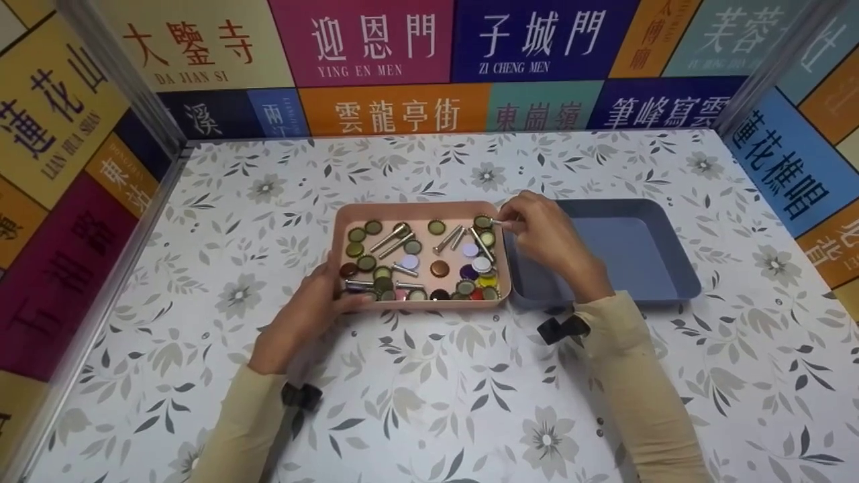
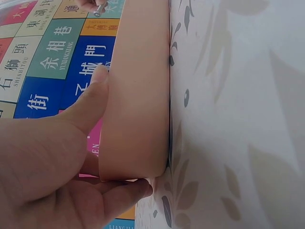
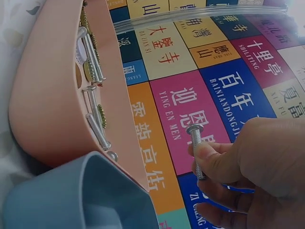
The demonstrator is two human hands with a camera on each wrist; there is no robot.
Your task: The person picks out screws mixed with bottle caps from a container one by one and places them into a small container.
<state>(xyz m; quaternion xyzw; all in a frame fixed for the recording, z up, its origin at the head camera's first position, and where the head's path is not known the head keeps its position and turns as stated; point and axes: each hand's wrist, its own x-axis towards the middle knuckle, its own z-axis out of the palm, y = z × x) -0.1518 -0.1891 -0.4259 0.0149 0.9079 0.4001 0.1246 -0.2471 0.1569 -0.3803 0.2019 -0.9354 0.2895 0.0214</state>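
In the head view, a pink tray (image 1: 429, 212) holds a mix of bottle caps (image 1: 439, 269) and several metal bolts (image 1: 448, 239). My left hand (image 1: 302, 318) grips its near left corner; the left wrist view shows the thumb at the rim and fingers around the corner. Over the tray's right edge, my right hand (image 1: 547, 235) pinches a silver bolt (image 3: 194, 130) between thumb and fingers. That bolt is held up in the air, its flat round head and threaded shank showing in the right wrist view. Close beside the pink tray stands a blue-grey tray (image 1: 617, 258) with a bare floor.
Both trays sit on a white tabletop (image 1: 429, 376) with a grey leaf and flower print. Panels (image 1: 386, 40) with coloured blocks and large characters stand along the back and both sides. A black strap piece (image 1: 562, 329) shows at the right wrist.
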